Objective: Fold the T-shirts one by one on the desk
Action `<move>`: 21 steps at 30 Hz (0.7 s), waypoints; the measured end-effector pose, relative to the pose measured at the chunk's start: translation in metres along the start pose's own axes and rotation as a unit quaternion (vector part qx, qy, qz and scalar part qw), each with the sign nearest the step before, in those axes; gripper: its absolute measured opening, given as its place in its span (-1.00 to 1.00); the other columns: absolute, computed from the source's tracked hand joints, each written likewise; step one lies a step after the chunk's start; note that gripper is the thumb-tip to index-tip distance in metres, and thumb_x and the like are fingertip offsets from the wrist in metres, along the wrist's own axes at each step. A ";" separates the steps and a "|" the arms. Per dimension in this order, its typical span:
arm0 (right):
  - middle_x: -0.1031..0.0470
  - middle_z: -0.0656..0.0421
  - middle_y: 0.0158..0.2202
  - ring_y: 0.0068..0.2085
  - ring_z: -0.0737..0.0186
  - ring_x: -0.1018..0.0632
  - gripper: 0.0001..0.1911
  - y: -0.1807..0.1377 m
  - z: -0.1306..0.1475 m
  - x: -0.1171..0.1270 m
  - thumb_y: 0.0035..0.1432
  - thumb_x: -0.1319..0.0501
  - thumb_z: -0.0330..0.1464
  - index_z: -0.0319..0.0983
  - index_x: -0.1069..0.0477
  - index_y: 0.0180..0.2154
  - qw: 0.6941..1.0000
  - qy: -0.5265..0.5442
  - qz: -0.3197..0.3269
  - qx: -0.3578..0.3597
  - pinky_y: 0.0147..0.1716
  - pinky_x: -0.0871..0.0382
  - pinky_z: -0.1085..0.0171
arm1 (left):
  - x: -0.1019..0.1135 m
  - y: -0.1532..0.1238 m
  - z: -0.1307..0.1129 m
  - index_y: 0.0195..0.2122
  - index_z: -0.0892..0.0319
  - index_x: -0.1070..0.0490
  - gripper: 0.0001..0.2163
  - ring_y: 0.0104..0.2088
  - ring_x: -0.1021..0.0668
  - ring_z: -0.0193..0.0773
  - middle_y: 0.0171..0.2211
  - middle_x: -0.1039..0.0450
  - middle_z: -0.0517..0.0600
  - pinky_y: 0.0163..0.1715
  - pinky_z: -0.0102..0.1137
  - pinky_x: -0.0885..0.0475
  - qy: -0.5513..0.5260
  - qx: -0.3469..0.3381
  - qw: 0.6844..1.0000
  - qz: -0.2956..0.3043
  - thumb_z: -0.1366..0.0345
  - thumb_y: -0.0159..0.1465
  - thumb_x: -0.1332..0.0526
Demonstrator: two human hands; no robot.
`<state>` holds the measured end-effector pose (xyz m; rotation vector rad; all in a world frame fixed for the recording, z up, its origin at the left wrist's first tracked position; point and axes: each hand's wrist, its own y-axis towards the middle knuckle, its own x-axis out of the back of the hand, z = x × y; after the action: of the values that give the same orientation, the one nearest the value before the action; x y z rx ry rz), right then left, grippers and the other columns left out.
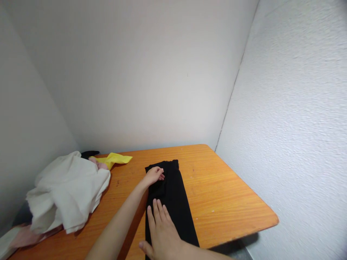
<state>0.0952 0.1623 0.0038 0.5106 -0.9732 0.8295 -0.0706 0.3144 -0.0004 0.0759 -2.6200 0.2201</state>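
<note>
A long black garment point(177, 202), apparently trousers folded lengthwise, lies on the table with its waistband end away from me. My left hand point(155, 175) is at the upper left part of the cloth, near a patch that looks like a pocket. Its fingers are loosely bent, and no cloth shows between them. Lower down, my right hand point(164, 231) rests flat on the garment, palm down, fingers stretched out and slightly spread. The garment's near end runs out of view under my right arm.
The wooden table point(225, 195) has rounded corners and a front right edge. On the left lies a heap with a white cloth point(70, 184), a yellow cloth point(115, 159), and pink and dark pieces. Walls point(151, 79) stand behind and at both sides.
</note>
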 end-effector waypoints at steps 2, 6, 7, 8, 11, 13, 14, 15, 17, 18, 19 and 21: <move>0.37 -0.19 0.37 0.35 -0.20 0.25 -0.11 -0.007 -0.006 -0.001 0.29 0.03 0.07 -0.43 0.15 0.36 0.999 0.008 0.005 0.033 0.31 0.19 -0.15 | 0.000 -0.013 0.010 -0.20 0.25 -0.45 -0.74 -0.32 -0.61 -0.30 -0.29 -0.57 0.07 -0.21 -0.33 -0.52 0.020 -0.078 0.997 -0.009 0.29 0.39 0.02; 0.26 -0.19 0.36 0.36 -0.19 0.14 -0.14 -0.020 -0.019 -0.009 0.28 -0.03 0.04 -0.42 0.09 0.36 0.996 -0.018 0.003 0.085 0.30 0.09 -0.12 | 0.011 -0.043 0.021 -0.18 0.13 -0.52 -0.72 0.08 -0.47 -0.18 -0.01 -0.51 0.06 0.17 -0.17 -0.29 0.075 -0.215 0.974 -0.007 0.37 0.33 0.00; 0.22 -0.18 0.36 0.36 -0.20 0.10 -0.14 -0.022 -0.022 -0.013 0.27 -0.05 0.04 -0.41 0.07 0.35 0.995 -0.032 -0.001 0.090 0.29 0.04 -0.11 | 0.013 -0.048 0.023 -0.15 0.11 -0.53 -0.72 0.18 -0.38 -0.15 0.07 -0.46 0.05 0.25 -0.12 -0.17 0.106 -0.238 0.965 -0.011 0.35 0.33 -0.02; 0.19 -0.18 0.36 0.35 -0.22 0.07 -0.15 -0.023 -0.024 -0.016 0.27 -0.07 0.03 -0.40 0.05 0.35 0.994 -0.047 -0.005 0.095 0.29 0.01 -0.11 | 0.014 -0.052 0.024 -0.08 0.09 -0.52 -0.72 0.26 -0.28 -0.11 0.16 -0.40 0.04 0.30 -0.07 -0.06 0.153 -0.255 0.955 -0.015 0.31 0.34 -0.03; 0.17 -0.17 0.36 0.35 -0.21 0.04 -0.28 -0.027 -0.024 -0.024 0.33 -0.05 -0.10 -0.38 0.02 0.35 0.991 -0.088 -0.020 0.102 0.27 -0.06 -0.11 | 0.010 -0.054 0.030 0.20 0.05 -0.32 -0.59 0.37 -0.05 -0.04 0.34 -0.13 0.02 0.31 0.05 0.07 0.340 -0.269 0.901 -0.020 0.09 0.38 0.01; 0.16 -0.15 0.36 0.35 -0.17 0.05 -0.41 -0.029 -0.021 -0.025 0.39 0.03 -0.24 -0.36 0.01 0.34 0.988 -0.111 -0.028 0.100 0.27 -0.06 -0.10 | 0.003 -0.051 0.034 0.29 0.03 -0.17 -0.51 0.39 0.03 -0.03 0.38 0.01 0.01 0.31 0.07 0.07 0.419 -0.255 0.871 -0.025 0.00 0.39 0.07; 0.15 -0.14 0.36 0.36 -0.14 0.06 -0.45 -0.029 -0.020 -0.024 0.41 0.08 -0.29 -0.36 -0.01 0.34 0.988 -0.120 -0.029 0.098 0.27 -0.07 -0.10 | 0.000 -0.050 0.036 0.31 0.03 -0.13 -0.49 0.39 0.06 -0.03 0.39 0.04 0.00 0.31 0.06 0.08 0.438 -0.249 0.864 -0.033 -0.02 0.39 0.09; 0.14 -0.13 0.37 0.36 -0.13 0.07 -0.47 -0.030 -0.018 -0.023 0.41 0.11 -0.33 -0.36 -0.02 0.33 0.987 -0.128 -0.030 0.096 0.27 -0.07 -0.09 | -0.003 -0.049 0.037 0.32 0.04 -0.11 -0.48 0.39 0.08 -0.04 0.39 0.07 -0.01 0.31 0.04 0.09 0.449 -0.245 0.858 -0.041 -0.02 0.39 0.10; 0.15 -0.12 0.37 0.37 -0.11 0.10 -0.47 -0.032 -0.015 -0.021 0.41 0.11 -0.35 -0.37 0.00 0.33 0.985 -0.142 -0.032 0.097 0.28 -0.05 -0.10 | -0.006 -0.047 0.039 0.32 0.06 -0.11 -0.47 0.39 0.10 -0.05 0.39 0.08 -0.01 0.32 0.02 0.11 0.463 -0.239 0.852 -0.047 -0.02 0.39 0.09; 0.16 -0.12 0.38 0.37 -0.11 0.12 -0.45 -0.033 -0.014 -0.020 0.40 0.07 -0.33 -0.38 0.02 0.34 0.983 -0.149 -0.034 0.099 0.29 -0.03 -0.10 | -0.006 -0.046 0.038 0.32 0.07 -0.11 -0.47 0.39 0.10 -0.05 0.39 0.08 0.00 0.32 0.01 0.12 0.467 -0.237 0.851 -0.043 -0.02 0.39 0.09; 0.18 -0.13 0.38 0.37 -0.11 0.15 -0.39 -0.035 -0.013 -0.018 0.38 0.01 -0.30 -0.40 0.06 0.35 0.982 -0.154 -0.036 0.101 0.29 -0.01 -0.10 | -0.005 -0.046 0.037 0.32 0.08 -0.11 -0.47 0.39 0.10 -0.05 0.39 0.07 0.00 0.32 0.01 0.12 0.470 -0.233 0.850 -0.036 -0.01 0.39 0.10; 0.25 -0.17 0.38 0.38 -0.14 0.17 -0.20 -0.040 -0.012 -0.014 0.29 -0.13 -0.15 -0.44 0.12 0.35 0.981 -0.156 -0.039 0.108 0.31 0.05 -0.10 | -0.004 -0.046 0.033 0.32 0.09 -0.12 -0.48 0.39 0.10 -0.05 0.39 0.07 0.00 0.32 0.02 0.12 0.472 -0.221 0.854 -0.014 0.01 0.40 0.12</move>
<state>0.1289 0.1416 -0.0150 0.8791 -1.1472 0.8034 -0.0787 0.2634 -0.0245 -0.1265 -1.6194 -0.3009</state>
